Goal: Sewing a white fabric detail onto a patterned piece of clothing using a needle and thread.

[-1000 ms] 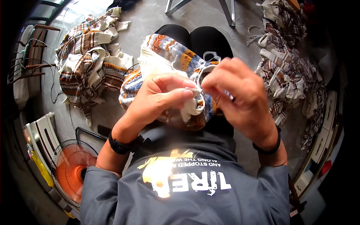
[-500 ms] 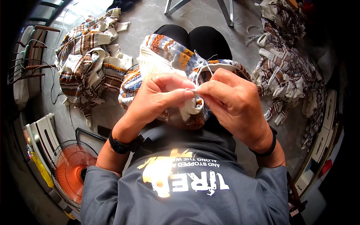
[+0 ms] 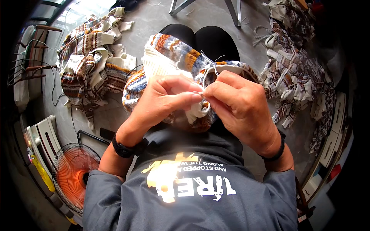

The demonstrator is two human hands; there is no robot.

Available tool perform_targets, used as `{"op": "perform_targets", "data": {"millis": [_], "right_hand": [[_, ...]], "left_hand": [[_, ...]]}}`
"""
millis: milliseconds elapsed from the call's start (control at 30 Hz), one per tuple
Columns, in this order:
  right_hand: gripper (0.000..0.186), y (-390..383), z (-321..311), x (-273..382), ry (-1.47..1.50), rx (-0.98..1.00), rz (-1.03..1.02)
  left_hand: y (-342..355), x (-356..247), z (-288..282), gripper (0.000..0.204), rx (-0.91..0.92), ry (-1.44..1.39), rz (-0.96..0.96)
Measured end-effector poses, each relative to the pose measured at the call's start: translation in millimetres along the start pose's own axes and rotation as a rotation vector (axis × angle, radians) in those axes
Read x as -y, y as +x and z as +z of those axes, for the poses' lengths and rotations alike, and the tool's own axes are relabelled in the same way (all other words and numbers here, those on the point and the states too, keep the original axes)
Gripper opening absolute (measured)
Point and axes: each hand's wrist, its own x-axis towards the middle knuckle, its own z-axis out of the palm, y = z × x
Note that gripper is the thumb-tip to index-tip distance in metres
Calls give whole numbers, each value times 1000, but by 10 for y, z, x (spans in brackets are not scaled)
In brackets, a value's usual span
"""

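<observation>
A patterned knit sweater (image 3: 175, 50) in blue, orange and white lies bunched across my black-clad lap, its cream ribbed part (image 3: 156, 63) at the left. Above it my left hand (image 3: 165, 96) pinches thumb and forefinger together. Close against those fingertips, my right hand (image 3: 241, 102) pinches too, its other fingers curled in. Between the two pinches shows a bit of white yarn; finer detail there is too small to tell. A loose strand of white yarn (image 3: 208, 59) loops up from beside my right fingers over the knit. Part of the sweater is hidden under both hands.
Piles of similar knitwear lie on the grey tiled floor, one at the left (image 3: 92, 61) and one at the right (image 3: 293, 73). An orange fan (image 3: 73, 173) stands at lower left near a white slatted plastic piece (image 3: 46, 133). Metal legs (image 3: 235, 13) rise at the far side.
Both hands keep their pinch at nearly the same spot. The fingertips have shifted only very slightly.
</observation>
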Motion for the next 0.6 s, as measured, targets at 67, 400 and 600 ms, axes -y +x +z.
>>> {"op": "perform_targets", "data": {"millis": [67, 400, 600], "right_hand": [[15, 4, -4, 6, 0, 8, 8], [13, 13, -3, 35, -6, 19, 10], [12, 12, -12, 31, 42, 34, 24]], "left_hand": [[3, 4, 5, 16, 1, -5, -5], [3, 35, 6, 15, 18, -36, 50], [-10, 13, 10, 15, 10, -15, 33]]}}
